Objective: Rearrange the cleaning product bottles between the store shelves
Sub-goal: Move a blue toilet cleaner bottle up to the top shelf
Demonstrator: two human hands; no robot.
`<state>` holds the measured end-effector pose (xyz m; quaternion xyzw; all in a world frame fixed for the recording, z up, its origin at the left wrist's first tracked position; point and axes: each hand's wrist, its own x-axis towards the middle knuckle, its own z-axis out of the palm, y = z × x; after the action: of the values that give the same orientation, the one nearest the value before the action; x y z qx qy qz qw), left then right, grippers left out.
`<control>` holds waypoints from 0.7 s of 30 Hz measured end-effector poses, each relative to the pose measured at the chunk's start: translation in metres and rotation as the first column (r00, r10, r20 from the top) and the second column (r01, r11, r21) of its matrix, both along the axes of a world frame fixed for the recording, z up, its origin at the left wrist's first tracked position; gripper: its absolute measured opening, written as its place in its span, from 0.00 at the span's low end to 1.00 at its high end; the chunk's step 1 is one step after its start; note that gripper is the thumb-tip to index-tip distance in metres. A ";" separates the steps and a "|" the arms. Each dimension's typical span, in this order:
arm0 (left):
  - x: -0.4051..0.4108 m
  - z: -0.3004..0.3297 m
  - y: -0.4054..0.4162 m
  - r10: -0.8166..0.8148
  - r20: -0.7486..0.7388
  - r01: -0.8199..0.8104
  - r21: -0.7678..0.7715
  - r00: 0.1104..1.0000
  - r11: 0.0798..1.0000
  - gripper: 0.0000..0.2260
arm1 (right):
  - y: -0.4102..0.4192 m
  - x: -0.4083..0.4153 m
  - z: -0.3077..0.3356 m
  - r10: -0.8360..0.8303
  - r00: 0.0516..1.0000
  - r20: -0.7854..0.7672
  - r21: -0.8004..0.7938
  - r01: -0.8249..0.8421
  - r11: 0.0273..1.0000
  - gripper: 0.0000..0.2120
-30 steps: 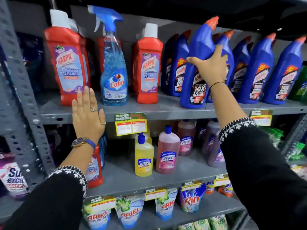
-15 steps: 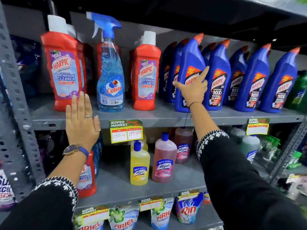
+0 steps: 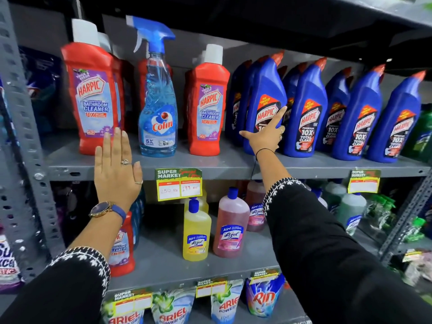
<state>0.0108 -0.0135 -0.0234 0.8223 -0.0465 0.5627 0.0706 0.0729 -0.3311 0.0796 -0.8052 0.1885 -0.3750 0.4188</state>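
A row of blue Harpic bottles stands on the upper shelf (image 3: 210, 168). My right hand (image 3: 266, 134) is spread flat against the front of the leftmost front blue bottle (image 3: 265, 101), fingers apart, not wrapped around it. My left hand (image 3: 117, 169) is open, palm toward the shelf edge, just below a red Harpic bathroom cleaner (image 3: 92, 90). A blue Colin spray bottle (image 3: 157, 101) and a second red Harpic bottle (image 3: 208, 104) stand between the two hands. On the lower shelf are a yellow Lizol bottle (image 3: 196, 232) and a pink Lizol bottle (image 3: 230, 228).
A grey slotted upright (image 3: 21, 127) borders the left side. Price tags (image 3: 178, 184) hang from the upper shelf edge. A red Harpic bottle (image 3: 121, 251) stands low behind my left wrist. Detergent pouches (image 3: 265, 298) hang below. Green bottles (image 3: 350, 211) fill the lower right.
My right hand set the blue bottle upright into the row and opened from gripping its neck to resting flat on its label. My left hand stayed at the shelf edge.
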 end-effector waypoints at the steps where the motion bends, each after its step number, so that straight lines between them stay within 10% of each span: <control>1: 0.000 0.000 0.000 0.002 -0.001 -0.002 -0.002 1.000 1.000 0.28 | -0.001 0.002 -0.001 -0.007 1.000 0.000 -0.006 0.007 1.000 0.65; 8: -0.001 0.000 0.001 0.010 -0.019 -0.010 -0.001 1.000 1.000 0.28 | -0.003 -0.002 -0.004 0.075 0.996 0.043 0.054 -0.077 0.996 0.63; 16: 0.002 -0.002 0.002 0.021 0.008 -0.022 0.014 1.000 1.000 0.28 | 0.045 -0.100 -0.110 0.010 0.752 0.659 -0.012 -0.003 1.000 0.32; 21: 0.002 -0.002 0.001 0.024 0.001 -0.024 0.016 1.000 1.000 0.28 | 0.048 -0.079 -0.196 -0.004 0.948 0.320 0.239 -0.076 0.968 0.40</control>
<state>0.0125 -0.0122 -0.0249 0.8231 -0.0412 0.5635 0.0576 -0.0065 -0.2835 -0.1162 -0.6789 0.1493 -0.4654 0.5479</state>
